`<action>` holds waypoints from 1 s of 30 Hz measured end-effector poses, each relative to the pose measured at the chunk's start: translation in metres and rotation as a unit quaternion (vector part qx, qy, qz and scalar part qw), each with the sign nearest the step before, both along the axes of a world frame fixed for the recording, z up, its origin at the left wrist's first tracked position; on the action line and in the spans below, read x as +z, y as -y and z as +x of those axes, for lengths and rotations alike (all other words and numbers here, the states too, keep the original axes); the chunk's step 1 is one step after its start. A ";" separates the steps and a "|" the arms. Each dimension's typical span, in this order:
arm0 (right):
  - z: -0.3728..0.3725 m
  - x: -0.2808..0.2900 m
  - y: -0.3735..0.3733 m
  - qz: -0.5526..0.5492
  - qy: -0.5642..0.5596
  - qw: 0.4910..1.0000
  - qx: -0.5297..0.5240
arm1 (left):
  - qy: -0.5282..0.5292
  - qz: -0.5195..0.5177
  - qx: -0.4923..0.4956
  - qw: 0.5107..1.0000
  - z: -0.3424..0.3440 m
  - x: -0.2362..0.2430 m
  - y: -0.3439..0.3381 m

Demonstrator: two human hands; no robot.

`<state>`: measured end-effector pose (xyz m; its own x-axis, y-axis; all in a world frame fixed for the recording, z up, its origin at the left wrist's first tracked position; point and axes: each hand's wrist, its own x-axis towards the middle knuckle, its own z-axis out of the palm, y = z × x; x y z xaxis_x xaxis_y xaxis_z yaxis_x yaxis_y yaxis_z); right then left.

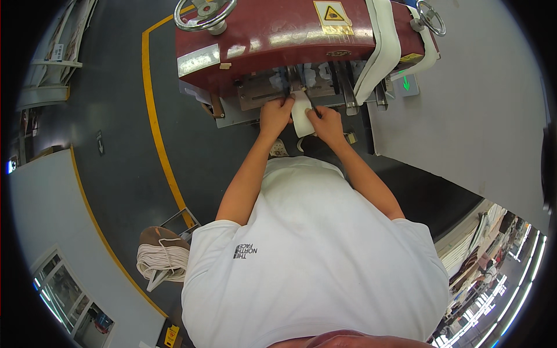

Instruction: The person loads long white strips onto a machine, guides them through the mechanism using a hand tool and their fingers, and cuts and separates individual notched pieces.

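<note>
In front of me, at the opening under a dark red machine (267,36), a short off-white strip of material (301,119) hangs between my two hands. My left hand (276,118) is closed on the strip's left edge, close to the machine's metal plate (255,98). Pinched against the right edge of the strip is my right hand (328,124). Beside its fingers runs a dark thin piece (314,105), whose kind I cannot make out. The strip's far end reaches up to dark metal guides (294,78) in the opening.
Chrome handwheels (204,14) sit on the machine, with a wide white band (380,49) looped over its right side. Metal channels (348,95) jut toward me. A coil of white cord (165,259) rests on a stand at left. A yellow line (155,122) crosses the floor.
</note>
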<state>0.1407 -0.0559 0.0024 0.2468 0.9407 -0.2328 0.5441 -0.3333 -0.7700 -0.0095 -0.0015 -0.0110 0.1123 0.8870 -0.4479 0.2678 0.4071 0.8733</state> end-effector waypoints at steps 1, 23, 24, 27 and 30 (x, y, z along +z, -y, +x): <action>0.001 0.000 -0.001 -0.002 -0.024 1.000 -0.021 | -0.030 0.007 -0.016 0.999 0.001 0.005 0.000; -0.010 -0.011 -0.016 0.069 -0.038 0.996 -0.045 | -0.101 0.166 0.031 0.981 0.001 -0.006 0.012; -0.009 -0.009 -0.029 0.057 -0.006 0.997 -0.043 | -0.101 0.164 0.032 0.981 0.000 -0.007 0.007; -0.004 -0.002 -0.034 0.022 -0.003 0.999 -0.028 | -0.140 0.101 -0.057 0.983 -0.005 0.011 -0.007; 0.004 -0.003 -0.024 -0.054 -0.107 0.992 -0.029 | -0.093 0.031 -0.051 0.994 -0.004 0.021 -0.001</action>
<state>0.1449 -0.0324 -0.0011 0.2342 0.8928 -0.3849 0.3502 -0.4468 -0.8233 -0.0134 -0.0007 0.0101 0.1239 0.9017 -0.4141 0.4648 0.3160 0.8271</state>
